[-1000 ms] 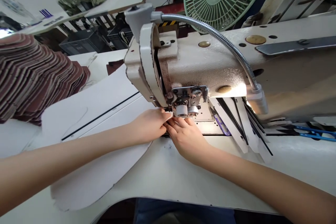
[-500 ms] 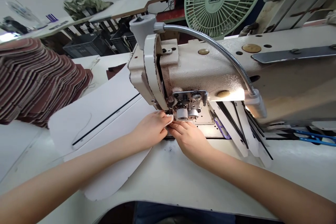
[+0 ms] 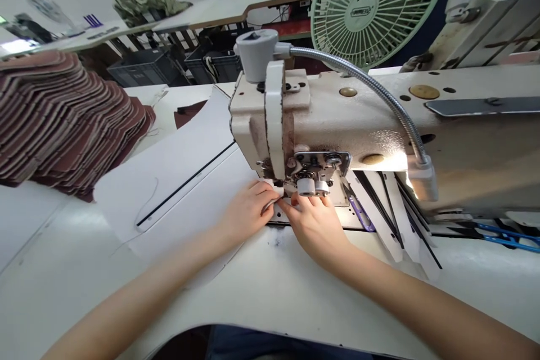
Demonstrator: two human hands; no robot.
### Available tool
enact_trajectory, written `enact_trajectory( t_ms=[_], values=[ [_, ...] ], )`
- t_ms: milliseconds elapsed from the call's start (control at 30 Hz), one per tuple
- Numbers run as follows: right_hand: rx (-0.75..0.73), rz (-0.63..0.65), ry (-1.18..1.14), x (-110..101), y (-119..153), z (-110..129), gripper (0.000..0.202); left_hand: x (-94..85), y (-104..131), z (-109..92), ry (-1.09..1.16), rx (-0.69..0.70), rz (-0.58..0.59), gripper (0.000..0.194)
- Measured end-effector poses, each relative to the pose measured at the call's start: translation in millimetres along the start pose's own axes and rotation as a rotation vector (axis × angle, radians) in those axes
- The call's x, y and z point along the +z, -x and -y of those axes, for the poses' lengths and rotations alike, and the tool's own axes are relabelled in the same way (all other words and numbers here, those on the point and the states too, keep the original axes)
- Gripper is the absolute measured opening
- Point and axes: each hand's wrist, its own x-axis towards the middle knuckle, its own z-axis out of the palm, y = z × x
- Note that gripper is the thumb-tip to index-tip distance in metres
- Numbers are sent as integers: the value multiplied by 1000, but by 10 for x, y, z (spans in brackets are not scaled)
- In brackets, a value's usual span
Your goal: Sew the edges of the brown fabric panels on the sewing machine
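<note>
The white panel [image 3: 185, 160] has swung its near end away from the front of the table [image 3: 270, 287] since the earlier frame, lying mostly left of the sewing machine [image 3: 354, 124]. The left hand [image 3: 251, 208] pinches its edge near the needle area, apparently to guide it; the right hand [image 3: 318, 228] keeps its fingers close together, seemingly for steadiness, tips too hidden to tell whether they grip.

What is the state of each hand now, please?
Left hand: closed, apparently pinching the white sheet.
Right hand: partly hidden by the sewing machine; grip cannot be told.
</note>
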Motion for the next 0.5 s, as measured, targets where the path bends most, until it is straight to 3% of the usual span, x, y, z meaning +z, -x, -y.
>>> enact_trajectory(
  t_ms=[300, 500],
  values=[
    [18, 88, 64, -27, -37, -36, 42, 146, -22, 130, 79, 17, -118, 28],
    [23, -7, -41, -29, 16, -81, 36, 190, -18, 204, 41, 174, -186, 27]
  ],
)
